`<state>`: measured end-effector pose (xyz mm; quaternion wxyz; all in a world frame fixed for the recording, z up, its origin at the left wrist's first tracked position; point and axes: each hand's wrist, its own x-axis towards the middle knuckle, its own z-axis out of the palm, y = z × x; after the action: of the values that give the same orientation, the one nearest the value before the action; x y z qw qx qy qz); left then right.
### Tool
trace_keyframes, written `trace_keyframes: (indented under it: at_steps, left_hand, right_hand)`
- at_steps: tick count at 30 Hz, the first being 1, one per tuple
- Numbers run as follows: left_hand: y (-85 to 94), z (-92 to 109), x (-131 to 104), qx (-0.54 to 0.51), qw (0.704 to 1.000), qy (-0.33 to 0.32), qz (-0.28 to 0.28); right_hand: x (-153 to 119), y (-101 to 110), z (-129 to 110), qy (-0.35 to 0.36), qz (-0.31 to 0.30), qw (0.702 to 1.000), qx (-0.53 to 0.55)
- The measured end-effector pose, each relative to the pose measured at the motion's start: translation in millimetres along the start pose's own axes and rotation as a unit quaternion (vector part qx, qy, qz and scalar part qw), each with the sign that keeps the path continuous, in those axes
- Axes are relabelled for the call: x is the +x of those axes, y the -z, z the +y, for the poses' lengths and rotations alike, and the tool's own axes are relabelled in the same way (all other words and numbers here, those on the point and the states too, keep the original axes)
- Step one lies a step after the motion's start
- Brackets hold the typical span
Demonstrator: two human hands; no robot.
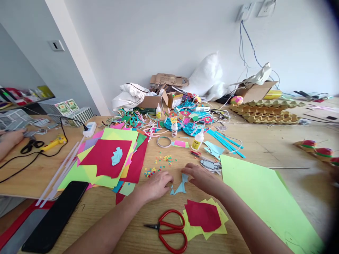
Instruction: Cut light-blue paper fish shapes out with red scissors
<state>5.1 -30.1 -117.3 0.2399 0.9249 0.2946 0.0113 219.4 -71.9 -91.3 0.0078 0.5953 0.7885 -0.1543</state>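
Note:
My left hand (159, 184) rests low over the table, fingers loosely curved and apart, beside small blue paper bits (172, 189). Opposite it, my right hand (199, 177) reaches in with bent, spread fingers. Its fingertips touch the upper end of a light blue paper scrap (181, 187); a firm grip cannot be made out. Red-handled scissors (172, 231) lie slightly apart near the front edge. Next to them is a dark red paper cutout (203, 216) on yellow paper pieces (192, 231). A grey fish cutout (210, 165) lies just beyond my right hand.
Coloured paper sheets (106, 155) bear a blue fish-like cutout (117, 156) at left, near a black phone (55, 216). Confetti bits (151, 171), a glue bottle (197, 140) and tape (164, 141) lie ahead. Right: green sheet (262, 190), egg cartons (265, 113). Another person's hand (12, 137) is far left.

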Motion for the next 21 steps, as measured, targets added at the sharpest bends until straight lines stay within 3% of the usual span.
trace_keyframes:
  at_steps: [9,15,21]
  left_hand:
    - [-1.2,-2.0,-0.5,-0.038,0.999,0.015,0.004]
    - [10.9,-1.1,-0.5,-0.103,0.991,0.072,0.038]
    - [15.9,-2.5,2.7,-0.139,0.980,0.112,0.086]
  right_hand:
    - [13.1,-11.6,8.7,0.007,-0.017,1.000,0.024]
    - [3.3,3.5,15.9,-0.006,-0.040,0.996,0.081]
    - [3.4,5.1,2.5,0.027,-0.063,0.991,0.111]
